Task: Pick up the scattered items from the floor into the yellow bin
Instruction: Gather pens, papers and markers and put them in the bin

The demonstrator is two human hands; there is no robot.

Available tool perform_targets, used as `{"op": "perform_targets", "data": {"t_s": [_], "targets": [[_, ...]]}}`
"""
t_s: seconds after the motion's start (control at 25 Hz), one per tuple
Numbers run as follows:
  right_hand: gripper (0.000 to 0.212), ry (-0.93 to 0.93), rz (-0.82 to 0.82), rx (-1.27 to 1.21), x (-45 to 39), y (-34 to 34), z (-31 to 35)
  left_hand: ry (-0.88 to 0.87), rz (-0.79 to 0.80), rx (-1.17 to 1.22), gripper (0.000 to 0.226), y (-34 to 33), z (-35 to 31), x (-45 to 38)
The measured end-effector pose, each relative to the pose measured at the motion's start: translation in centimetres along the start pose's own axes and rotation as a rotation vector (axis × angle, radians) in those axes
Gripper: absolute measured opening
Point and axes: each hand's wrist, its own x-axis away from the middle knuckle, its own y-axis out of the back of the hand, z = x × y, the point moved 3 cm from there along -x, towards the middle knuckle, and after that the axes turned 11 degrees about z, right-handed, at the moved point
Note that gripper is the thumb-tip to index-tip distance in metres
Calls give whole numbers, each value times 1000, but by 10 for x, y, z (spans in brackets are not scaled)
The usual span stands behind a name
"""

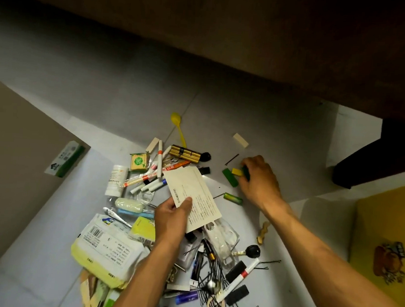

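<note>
Many small items lie scattered on the pale floor [280, 124]. My left hand [171, 218] pinches a printed white card [192, 197] by its lower edge, lifted above the pile. My right hand [257, 177] reaches to the floor and curls its fingers round a small dark green block [245, 171], right beside a yellow block [237, 172] and a longer green block [229, 177]. A green battery-like cylinder [233, 198] lies just below. The yellow bin [385, 233] with a cartoon print sits at the right edge, partly cut off.
White pens [159, 160], a brass lock cylinder [185, 153], a yellow spoon [178, 126], tissue packs [107, 249], a black key [250, 251] and several hairpins clutter the floor. A dark furniture leg [370, 162] stands at right, a brown panel [16, 157] at left.
</note>
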Motion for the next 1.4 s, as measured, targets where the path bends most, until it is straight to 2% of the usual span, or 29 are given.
{"op": "perform_targets", "data": {"t_s": [0.08,0.28,0.48,0.64,0.68,0.88,1.0,1.08,1.2,1.28,1.32,1.4], "targets": [[28,45,127,135,1,-12,5,9,22,-4,11,-4,2,2],[24,-5,-10,-17,1,-18,25,-16,15,63,9,2,0,-1],[26,28,31,198,21,-45,39,-12,32,44,9,6,2,2],[13,-112,-61,-216,34,-16,9,-44,27,29,10,12,-1,6],[11,-110,-62,-234,41,-11,3,-46,23,19,10,12,-1,7],[21,-56,129,42,85,-40,-3,-30,15,18,12,8,2,14],[13,-111,120,-107,86,-37,1,-41,11,1,11,12,1,19],[12,-34,120,-170,77,-32,13,-43,-8,15,11,16,0,21],[42,203,153,1,47,-26,49,-41,-28,24,11,20,0,23],[51,221,192,189,30,-32,63,-44,-15,29,13,22,2,25],[46,214,188,260,23,-35,64,-42,-7,26,12,23,4,26],[19,213,166,299,21,-35,58,-35,15,1,11,25,9,28]]}}
